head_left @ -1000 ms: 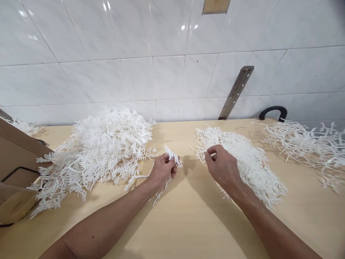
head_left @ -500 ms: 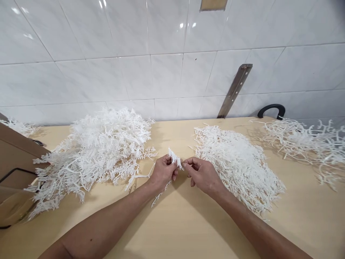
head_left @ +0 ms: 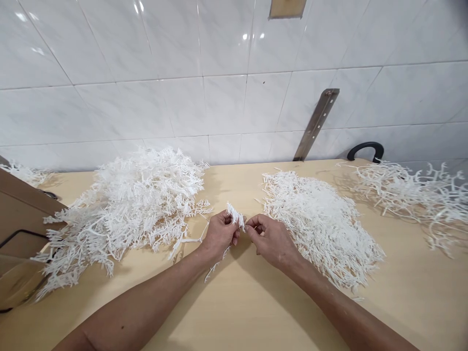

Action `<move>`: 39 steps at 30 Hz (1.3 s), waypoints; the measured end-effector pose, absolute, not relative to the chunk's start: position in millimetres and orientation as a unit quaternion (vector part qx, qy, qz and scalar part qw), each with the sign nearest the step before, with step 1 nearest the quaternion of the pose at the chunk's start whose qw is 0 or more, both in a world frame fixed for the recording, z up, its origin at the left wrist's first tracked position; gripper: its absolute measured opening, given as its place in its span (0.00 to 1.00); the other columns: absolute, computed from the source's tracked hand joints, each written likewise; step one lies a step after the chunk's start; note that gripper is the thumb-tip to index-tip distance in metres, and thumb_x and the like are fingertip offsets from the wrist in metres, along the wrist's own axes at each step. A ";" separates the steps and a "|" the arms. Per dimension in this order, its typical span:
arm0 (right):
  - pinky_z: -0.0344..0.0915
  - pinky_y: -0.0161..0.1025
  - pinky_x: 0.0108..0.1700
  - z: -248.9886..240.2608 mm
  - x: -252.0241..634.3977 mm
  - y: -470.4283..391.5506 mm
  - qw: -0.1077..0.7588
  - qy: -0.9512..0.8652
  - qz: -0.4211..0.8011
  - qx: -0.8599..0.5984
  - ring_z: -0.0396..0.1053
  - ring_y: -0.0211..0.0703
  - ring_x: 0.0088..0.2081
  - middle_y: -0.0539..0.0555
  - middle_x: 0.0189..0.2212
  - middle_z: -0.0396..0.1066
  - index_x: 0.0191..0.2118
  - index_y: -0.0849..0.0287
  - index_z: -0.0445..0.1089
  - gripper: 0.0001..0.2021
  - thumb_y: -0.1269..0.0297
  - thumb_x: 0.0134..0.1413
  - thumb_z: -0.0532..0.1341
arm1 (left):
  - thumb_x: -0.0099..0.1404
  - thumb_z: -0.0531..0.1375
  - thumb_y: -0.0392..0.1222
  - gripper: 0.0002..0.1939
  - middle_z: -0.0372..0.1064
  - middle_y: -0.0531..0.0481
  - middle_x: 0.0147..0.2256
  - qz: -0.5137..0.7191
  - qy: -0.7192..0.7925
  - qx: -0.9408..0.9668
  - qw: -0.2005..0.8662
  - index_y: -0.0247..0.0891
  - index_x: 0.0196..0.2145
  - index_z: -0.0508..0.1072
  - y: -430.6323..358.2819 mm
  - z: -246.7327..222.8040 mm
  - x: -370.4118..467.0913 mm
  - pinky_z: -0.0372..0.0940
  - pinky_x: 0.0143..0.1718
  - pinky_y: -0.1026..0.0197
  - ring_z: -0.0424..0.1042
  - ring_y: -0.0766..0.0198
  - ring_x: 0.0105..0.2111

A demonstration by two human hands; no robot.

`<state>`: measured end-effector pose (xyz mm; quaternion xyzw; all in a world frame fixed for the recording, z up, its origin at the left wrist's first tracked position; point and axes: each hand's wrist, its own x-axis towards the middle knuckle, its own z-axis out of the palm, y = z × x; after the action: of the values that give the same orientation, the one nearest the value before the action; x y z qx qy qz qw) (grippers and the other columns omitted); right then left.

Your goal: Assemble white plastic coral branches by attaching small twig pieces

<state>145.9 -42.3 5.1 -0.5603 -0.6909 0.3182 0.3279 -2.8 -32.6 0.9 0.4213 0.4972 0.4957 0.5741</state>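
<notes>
My left hand is closed around a white branched sprig with many fine prongs. A thin tail of the sprig hangs below that hand. Thumb and index finger of my right hand pinch at the sprig's right tip; the exact contact is too small to make out. To the left of my hands lies a big heap of similar white branched sprigs. Small, thin white pieces form a flatter pile beside my right hand and forearm.
Bare, curling white stems lie tangled at the far right, near a black curved handle. A brown box stands at the left edge. Behind the wooden table rises a tiled wall with a metal bracket.
My right hand has shifted very slightly left, its fingers still at the sprig's tip. The left hand keeps its hold, and the camera view has moved a little.
</notes>
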 end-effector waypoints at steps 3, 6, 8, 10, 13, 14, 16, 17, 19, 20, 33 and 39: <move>0.62 0.36 0.29 3.6 144.6 -43.5 0.341 -0.716 0.273 -0.544 0.67 0.39 0.26 0.49 0.25 0.69 0.29 0.56 0.66 0.04 0.66 0.54 0.57 | 0.50 0.66 0.41 0.09 0.60 0.59 0.14 0.490 0.508 0.414 0.575 0.36 0.24 0.69 -33.6 2.9 -2.7 0.49 0.13 0.70 0.56 0.74 0.12; 0.60 0.35 0.30 -1.0 143.3 -43.5 0.362 -0.760 0.217 -0.495 0.64 0.39 0.27 0.49 0.26 0.67 0.29 0.55 0.61 0.05 0.71 0.52 0.55 | 0.49 0.64 0.37 0.05 0.60 0.59 0.15 0.486 0.503 0.409 0.586 0.36 0.24 0.70 -34.2 1.3 -2.6 0.48 0.13 0.70 0.56 0.74 0.13; 0.58 0.35 0.29 -4.4 142.8 -43.1 0.369 -0.785 0.190 -0.459 0.62 0.38 0.27 0.49 0.26 0.64 0.28 0.55 0.58 0.06 0.73 0.53 0.53 | 0.48 0.64 0.37 0.05 0.60 0.58 0.15 0.485 0.494 0.413 0.591 0.36 0.23 0.70 -33.8 -2.4 -2.2 0.48 0.14 0.70 0.56 0.74 0.13; 0.56 0.35 0.28 -5.9 141.7 -44.5 0.372 -0.806 0.163 -0.431 0.59 0.37 0.26 0.49 0.27 0.62 0.28 0.55 0.56 0.08 0.75 0.53 0.52 | 0.48 0.64 0.36 0.06 0.60 0.58 0.15 0.482 0.496 0.421 0.587 0.37 0.22 0.68 -32.5 -6.5 -2.1 0.48 0.14 0.70 0.56 0.73 0.14; 0.53 0.34 0.26 -3.1 135.4 -54.8 0.365 -0.837 0.147 -0.380 0.56 0.36 0.24 0.48 0.26 0.59 0.30 0.55 0.56 0.08 0.77 0.53 0.51 | 0.50 0.64 0.37 0.08 0.61 0.58 0.15 0.500 0.507 0.420 0.563 0.37 0.21 0.67 -29.0 -8.7 -3.6 0.50 0.16 0.69 0.57 0.73 0.14; 0.53 0.34 0.26 -1.1 132.1 -60.3 0.357 -0.850 0.156 -0.356 0.56 0.36 0.24 0.48 0.27 0.58 0.31 0.55 0.56 0.09 0.78 0.52 0.51 | 0.50 0.65 0.38 0.09 0.61 0.57 0.16 0.507 0.509 0.417 0.557 0.37 0.21 0.67 -27.9 -7.9 -4.8 0.51 0.16 0.69 0.57 0.73 0.15; 0.53 0.34 0.26 3.0 125.5 -71.8 0.336 -0.874 0.180 -0.300 0.58 0.37 0.26 0.48 0.27 0.60 0.32 0.55 0.56 0.09 0.78 0.49 0.53 | 0.51 0.66 0.41 0.12 0.61 0.57 0.16 0.505 0.510 0.414 0.560 0.36 0.20 0.66 -26.2 -5.1 -7.6 0.51 0.18 0.69 0.57 0.73 0.15; 0.54 0.34 0.27 4.9 123.0 -76.6 0.327 -0.879 0.205 -0.282 0.58 0.36 0.26 0.48 0.27 0.60 0.32 0.55 0.56 0.09 0.78 0.49 0.53 | 0.51 0.67 0.42 0.13 0.62 0.57 0.16 0.493 0.505 0.415 0.574 0.36 0.20 0.67 -25.7 -3.6 -9.2 0.51 0.18 0.69 0.57 0.73 0.16; 0.56 0.34 0.28 7.8 121.3 -81.8 0.323 -0.872 0.249 -0.272 0.59 0.36 0.26 0.48 0.28 0.62 0.33 0.55 0.57 0.09 0.78 0.50 0.53 | 0.51 0.68 0.44 0.13 0.64 0.55 0.17 0.479 0.485 0.407 0.609 0.35 0.22 0.69 -25.3 -1.6 -12.0 0.52 0.20 0.69 0.58 0.73 0.17; 0.57 0.33 0.28 8.9 122.4 -81.9 0.323 -0.863 0.268 -0.281 0.60 0.36 0.26 0.48 0.28 0.62 0.33 0.55 0.58 0.08 0.77 0.51 0.54 | 0.51 0.68 0.45 0.12 0.66 0.54 0.19 0.478 0.468 0.399 0.628 0.35 0.23 0.71 -25.2 -1.3 -13.3 0.54 0.21 0.68 0.60 0.73 0.18; 0.66 0.39 0.34 11.3 200.5 -11.3 0.418 -0.696 0.047 -0.582 0.70 0.41 0.26 0.53 0.29 0.73 0.34 0.57 0.69 0.05 0.66 0.54 0.57 | 0.48 0.62 0.38 0.08 0.69 0.49 0.24 0.461 0.352 0.335 0.742 0.33 0.29 0.74 -20.0 0.4 -23.1 0.55 0.17 0.66 0.62 0.70 0.18; 0.65 0.42 0.36 11.5 209.2 -7.2 0.390 -0.689 0.013 -0.611 0.69 0.38 0.23 0.56 0.38 0.75 0.36 0.58 0.71 0.07 0.64 0.55 0.57 | 0.47 0.61 0.40 0.09 0.65 0.49 0.19 0.445 0.331 0.332 0.763 0.32 0.28 0.74 -24.0 3.9 -23.4 0.54 0.18 0.65 0.62 0.67 0.17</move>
<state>209.2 -7.2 11.5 -0.6110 -0.6889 0.0131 0.3899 -23.4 -24.0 3.9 0.3320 0.3305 0.4446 0.7635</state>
